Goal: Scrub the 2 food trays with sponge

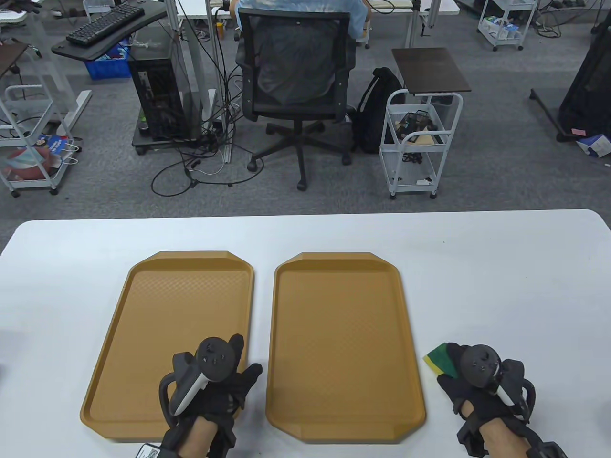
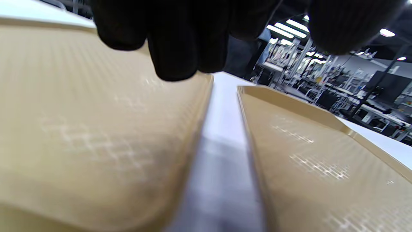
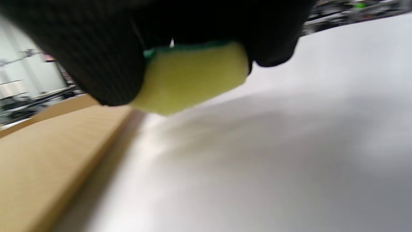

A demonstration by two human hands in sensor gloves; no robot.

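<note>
Two tan food trays lie side by side on the white table: the left tray [image 1: 143, 305] [image 2: 80, 129] and the right tray [image 1: 341, 334] [image 2: 322, 154]. My left hand [image 1: 224, 372] [image 2: 180, 42] rests over the near right corner of the left tray, fingers spread and holding nothing. To the right of the right tray, my right hand [image 1: 458, 369] [image 3: 193, 45] grips a yellow sponge with a green scouring side [image 1: 437, 359] [image 3: 190, 80], held just above the table surface. Most of the sponge is covered by the glove.
The white table [image 1: 501, 286] extends to the right and behind the trays. Beyond the far edge stand an office chair [image 1: 296, 81] with a seated person, a white trolley [image 1: 420, 138] and a computer tower [image 1: 152, 90].
</note>
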